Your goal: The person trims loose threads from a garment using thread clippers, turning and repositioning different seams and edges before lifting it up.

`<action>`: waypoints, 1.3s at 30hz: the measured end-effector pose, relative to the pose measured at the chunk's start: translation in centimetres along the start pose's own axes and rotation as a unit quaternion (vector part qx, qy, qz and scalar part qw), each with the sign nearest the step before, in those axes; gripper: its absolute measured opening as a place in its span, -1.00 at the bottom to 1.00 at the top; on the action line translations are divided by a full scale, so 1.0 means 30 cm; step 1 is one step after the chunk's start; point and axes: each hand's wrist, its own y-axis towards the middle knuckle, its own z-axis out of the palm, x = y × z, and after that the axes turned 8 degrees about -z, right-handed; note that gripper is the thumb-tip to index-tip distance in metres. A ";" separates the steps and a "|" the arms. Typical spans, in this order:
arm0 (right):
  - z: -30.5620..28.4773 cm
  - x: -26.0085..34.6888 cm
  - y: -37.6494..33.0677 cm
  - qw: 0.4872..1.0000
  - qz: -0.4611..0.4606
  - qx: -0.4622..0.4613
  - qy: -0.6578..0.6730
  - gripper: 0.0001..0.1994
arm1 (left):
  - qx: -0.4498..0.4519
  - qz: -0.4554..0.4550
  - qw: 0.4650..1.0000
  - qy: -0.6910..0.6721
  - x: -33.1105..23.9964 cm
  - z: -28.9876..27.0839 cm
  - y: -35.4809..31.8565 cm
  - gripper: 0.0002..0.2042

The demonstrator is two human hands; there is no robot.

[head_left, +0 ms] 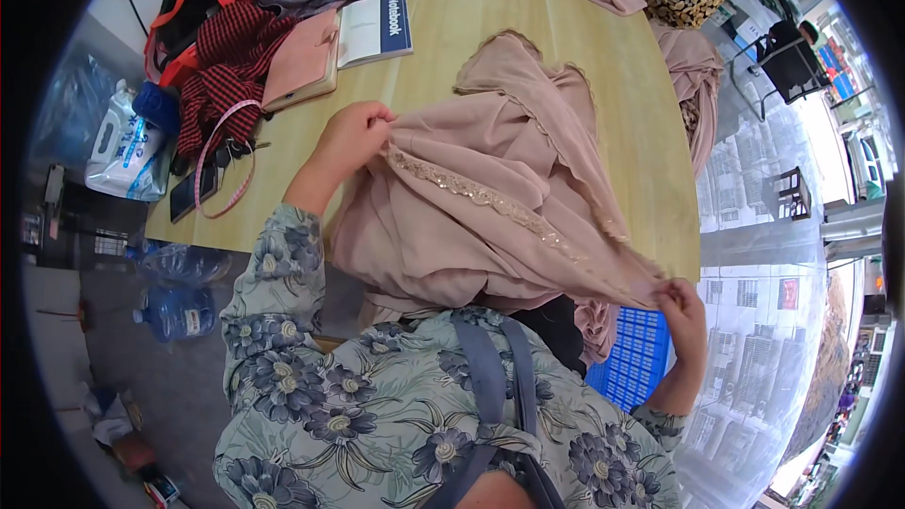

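- Left hand (353,137) is pinching the sequin-trimmed edge (481,196) of the beige cloth (471,226); right hand (681,306) is pinching the far end of that edge past the table's (490,0) near edge.
- Cloth is lying bunched on the near part of the table and spilling onto the person's lap.
- Risk: trim is being pulled taut, so sequins are likely snagging or the thin fabric is slipping from the pinch.
- Loose folds are hanging off the edge and could slide toward the blue crate (633,358).

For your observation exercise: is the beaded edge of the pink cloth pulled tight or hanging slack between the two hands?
Pulled fairly tight: the beaded edge runs almost straight from the left hand to the right hand.
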 end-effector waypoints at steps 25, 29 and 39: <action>-0.038 0.026 0.421 0.942 -0.174 -0.274 0.084 -0.94 | 0.025 -0.032 0.785 -0.618 -0.091 -0.014 0.009 -0.83; -0.068 -0.101 0.409 0.963 -0.108 -0.209 -0.129 -0.91 | -0.047 -0.089 0.869 -0.484 0.036 0.007 0.051 -0.80; 0.388 0.132 0.322 0.953 -0.264 0.036 -0.146 -0.77 | -0.101 0.333 0.934 0.080 -0.218 0.141 -0.161 -0.74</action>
